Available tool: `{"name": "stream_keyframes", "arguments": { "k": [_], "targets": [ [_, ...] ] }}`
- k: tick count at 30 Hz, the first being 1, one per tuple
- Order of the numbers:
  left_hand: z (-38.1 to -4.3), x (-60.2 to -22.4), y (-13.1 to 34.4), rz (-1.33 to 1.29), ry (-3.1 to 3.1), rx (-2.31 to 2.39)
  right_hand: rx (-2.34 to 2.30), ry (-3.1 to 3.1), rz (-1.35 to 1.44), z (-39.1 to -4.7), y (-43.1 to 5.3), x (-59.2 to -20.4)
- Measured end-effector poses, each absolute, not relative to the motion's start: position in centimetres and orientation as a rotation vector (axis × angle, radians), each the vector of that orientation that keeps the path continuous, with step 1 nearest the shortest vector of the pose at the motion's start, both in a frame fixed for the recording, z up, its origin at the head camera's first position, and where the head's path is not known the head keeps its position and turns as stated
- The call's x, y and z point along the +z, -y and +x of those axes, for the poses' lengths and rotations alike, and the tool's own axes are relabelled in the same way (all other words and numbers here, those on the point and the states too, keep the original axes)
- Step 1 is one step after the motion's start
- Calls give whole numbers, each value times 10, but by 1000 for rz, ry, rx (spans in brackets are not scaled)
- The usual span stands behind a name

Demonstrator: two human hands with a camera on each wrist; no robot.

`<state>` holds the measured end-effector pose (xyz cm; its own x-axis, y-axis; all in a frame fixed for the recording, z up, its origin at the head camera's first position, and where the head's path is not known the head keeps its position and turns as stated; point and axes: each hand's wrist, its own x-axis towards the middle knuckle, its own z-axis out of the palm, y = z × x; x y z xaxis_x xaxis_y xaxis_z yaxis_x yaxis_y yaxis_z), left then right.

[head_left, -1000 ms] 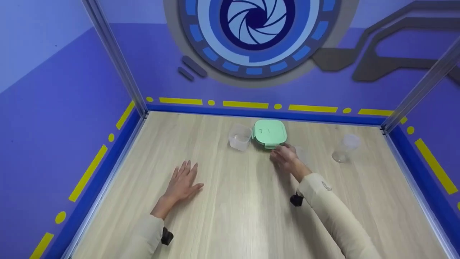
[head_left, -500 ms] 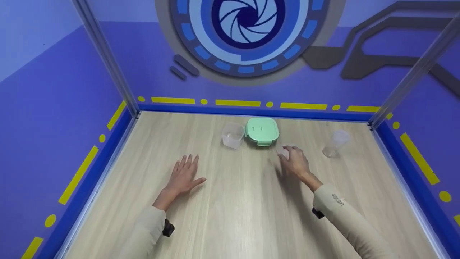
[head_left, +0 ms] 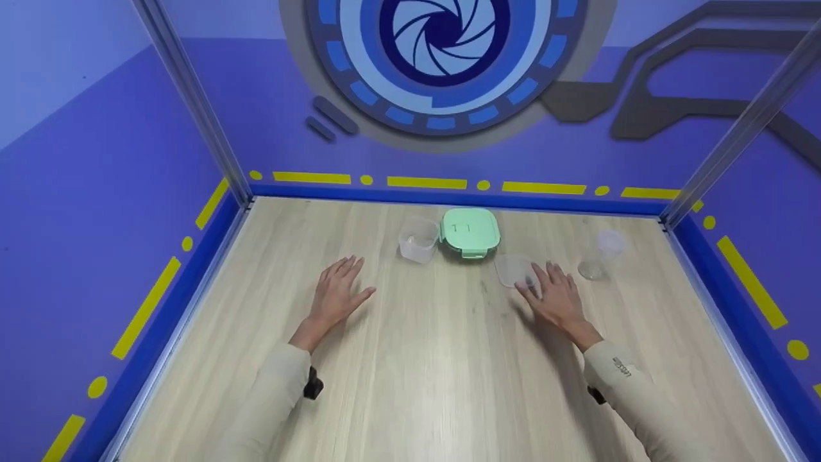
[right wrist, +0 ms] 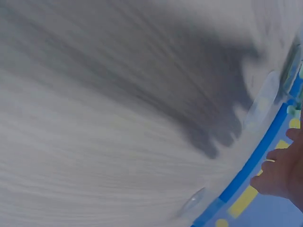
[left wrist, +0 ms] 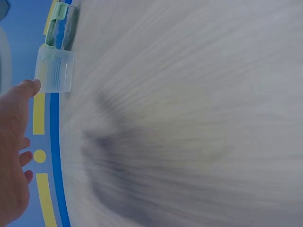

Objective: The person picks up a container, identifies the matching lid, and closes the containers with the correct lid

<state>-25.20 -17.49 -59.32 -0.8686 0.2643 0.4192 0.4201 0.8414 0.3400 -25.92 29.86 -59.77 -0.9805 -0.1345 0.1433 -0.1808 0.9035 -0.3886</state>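
Note:
My left hand (head_left: 337, 295) is over the table's left half with fingers extended, holding nothing. Beyond it stands an open translucent plastic container (head_left: 419, 240), which shows in the left wrist view behind my thumb. Touching that container's right side is a food storage box with a mint-green clip lid (head_left: 471, 231). A flat translucent lid (head_left: 512, 271) lies to the right of the box. My right hand (head_left: 557, 296) is spread at this lid's right edge, and its fingertips overlap the lid in the head view. No object sits in its grasp.
A clear cylindrical jar (head_left: 603, 253) stands right of my right hand. Blue panel walls (head_left: 256, 141) with metal corner posts (head_left: 192, 102) bound the wooden table (head_left: 410, 372) at the back and sides.
My right hand has left the green-lidded box's front clip, passed over the translucent lid, and moved right with fingers spreading. My left hand has moved slightly forward.

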Motion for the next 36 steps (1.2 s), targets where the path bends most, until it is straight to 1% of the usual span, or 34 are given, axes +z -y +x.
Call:
{"name": "stream_keyframes", "arguments": {
  "k": [6, 13, 19, 28, 36],
  "targets": [
    [-276, -587, 161, -449, 2664, -692, 597, 2990, 204, -256, -308, -602],
    [-309, -582, 132, -257, 2619, -1026, 602, 3049, 159, -256, -308, -606],
    [-327, -583, 103, -112, 2748, -1148, 630, 3065, 158, -256, -304, -607],
    [-345, -592, 65, 95, 2782, -1305, 672, 3045, 159, -256, -298, -603],
    [-344, -591, 41, 181, 2735, -1260, 713, 3086, 94, -253, -299, -608]
  ]
}}
